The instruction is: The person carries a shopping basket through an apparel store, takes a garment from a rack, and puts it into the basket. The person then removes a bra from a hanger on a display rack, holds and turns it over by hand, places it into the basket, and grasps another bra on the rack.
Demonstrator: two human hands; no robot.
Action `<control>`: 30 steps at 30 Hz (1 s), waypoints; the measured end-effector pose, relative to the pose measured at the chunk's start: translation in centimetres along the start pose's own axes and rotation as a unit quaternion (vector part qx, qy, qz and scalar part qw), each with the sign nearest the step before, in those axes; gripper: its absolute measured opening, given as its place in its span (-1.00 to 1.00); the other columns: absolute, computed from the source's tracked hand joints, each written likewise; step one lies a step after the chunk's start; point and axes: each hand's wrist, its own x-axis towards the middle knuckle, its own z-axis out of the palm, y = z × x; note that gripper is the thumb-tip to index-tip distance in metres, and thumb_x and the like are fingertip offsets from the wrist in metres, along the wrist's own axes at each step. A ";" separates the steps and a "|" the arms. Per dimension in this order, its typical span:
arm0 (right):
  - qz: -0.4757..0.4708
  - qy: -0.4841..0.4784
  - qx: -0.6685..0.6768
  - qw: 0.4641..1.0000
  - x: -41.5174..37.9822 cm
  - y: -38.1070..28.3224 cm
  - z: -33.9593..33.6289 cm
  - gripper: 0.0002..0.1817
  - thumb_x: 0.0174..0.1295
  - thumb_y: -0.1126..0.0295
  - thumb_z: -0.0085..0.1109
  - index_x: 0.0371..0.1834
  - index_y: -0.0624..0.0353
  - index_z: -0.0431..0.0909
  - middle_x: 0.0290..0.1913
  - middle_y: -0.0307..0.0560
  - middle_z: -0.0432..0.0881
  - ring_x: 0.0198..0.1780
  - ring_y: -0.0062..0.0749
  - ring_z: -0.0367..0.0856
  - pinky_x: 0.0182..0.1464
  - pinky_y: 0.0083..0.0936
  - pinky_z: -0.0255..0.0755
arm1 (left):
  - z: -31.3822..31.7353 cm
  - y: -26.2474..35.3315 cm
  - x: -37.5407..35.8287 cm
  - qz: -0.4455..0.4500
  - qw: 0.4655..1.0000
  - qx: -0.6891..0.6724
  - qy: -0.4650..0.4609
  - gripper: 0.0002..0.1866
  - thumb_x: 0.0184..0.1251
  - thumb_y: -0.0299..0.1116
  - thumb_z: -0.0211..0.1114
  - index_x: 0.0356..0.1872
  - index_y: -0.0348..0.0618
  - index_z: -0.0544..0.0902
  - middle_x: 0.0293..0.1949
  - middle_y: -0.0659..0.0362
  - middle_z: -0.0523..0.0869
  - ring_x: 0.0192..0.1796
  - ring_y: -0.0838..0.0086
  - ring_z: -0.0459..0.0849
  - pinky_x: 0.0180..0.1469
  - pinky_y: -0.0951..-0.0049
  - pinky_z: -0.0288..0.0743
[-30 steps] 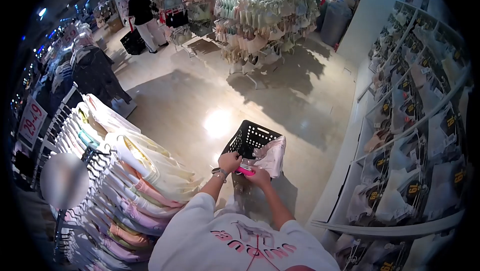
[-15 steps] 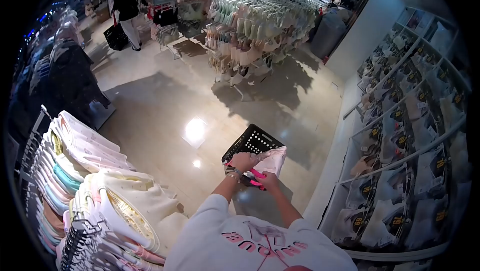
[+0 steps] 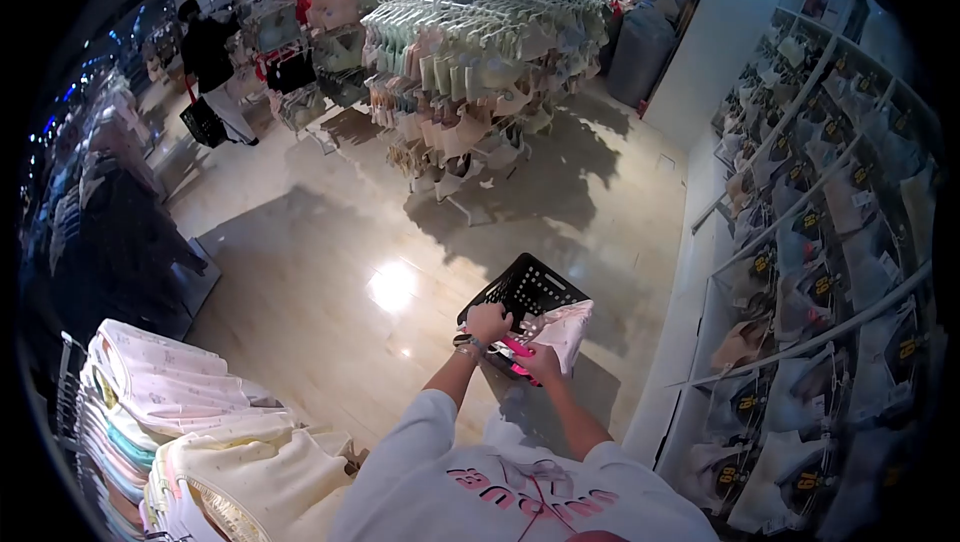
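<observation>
A black shopping basket (image 3: 526,287) with perforated sides hangs in front of my body, tilted. Its bright pink handle (image 3: 517,347) runs between my two hands. My right hand (image 3: 543,364) is closed around the handle. My left hand (image 3: 489,323), wearing a bracelet and a dark wristband, is closed at the basket's left side, close to the handle's other end; its fingertips are hidden. A pale pink patterned garment (image 3: 568,330) lies in the basket and over its right side, beside my right hand.
A rack of small hanging garments (image 3: 455,62) stands ahead. Stacked packaged goods fill shelves (image 3: 800,292) on the right. Hanging clothes (image 3: 250,477) stand close at lower left, dark clothes (image 3: 105,212) beyond. A person (image 3: 210,62) carrying a black basket stands at far left.
My left hand has come away from the pale pink garment, which now sits lower in the basket. The view has turned, and the lower-left clothes sit lower in it.
</observation>
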 end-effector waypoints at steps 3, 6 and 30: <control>-0.012 0.019 -0.010 1.000 4.1 1.9 -3.1 -0.56 -0.07 0.02 0.41 -0.31 0.16 0.71 -0.49 0.11 0.66 -0.43 -0.08 0.68 -0.36 -0.27 0.49 | 0.9 2.0 4.8 -0.023 0.999 0.010 -0.043 -0.64 0.15 -0.05 0.16 -0.50 -0.13 0.70 -0.47 0.01 0.72 -0.35 0.12 0.71 -0.23 0.10 0.56; -0.019 0.015 0.011 1.000 6.8 2.8 -5.8 -0.59 -0.08 0.03 0.40 -0.31 0.14 0.71 -0.47 0.10 0.67 -0.41 -0.05 0.67 -0.34 -0.24 0.51 | 1.2 4.6 8.5 -0.018 0.998 0.031 -0.042 -0.66 0.14 -0.04 0.13 -0.48 -0.06 0.73 -0.47 0.02 0.72 -0.34 0.12 0.71 -0.25 0.11 0.56; 0.007 -0.005 -0.089 0.996 26.5 14.9 -15.5 -0.55 -0.17 -0.11 0.38 -0.46 0.06 0.65 -0.49 0.02 0.67 -0.39 -0.05 0.67 -0.29 -0.19 0.51 | 9.2 11.6 28.5 -0.016 0.996 0.059 -0.066 -0.60 0.22 0.02 0.10 -0.49 -0.01 0.76 -0.51 0.03 0.72 -0.40 0.11 0.72 -0.33 0.14 0.56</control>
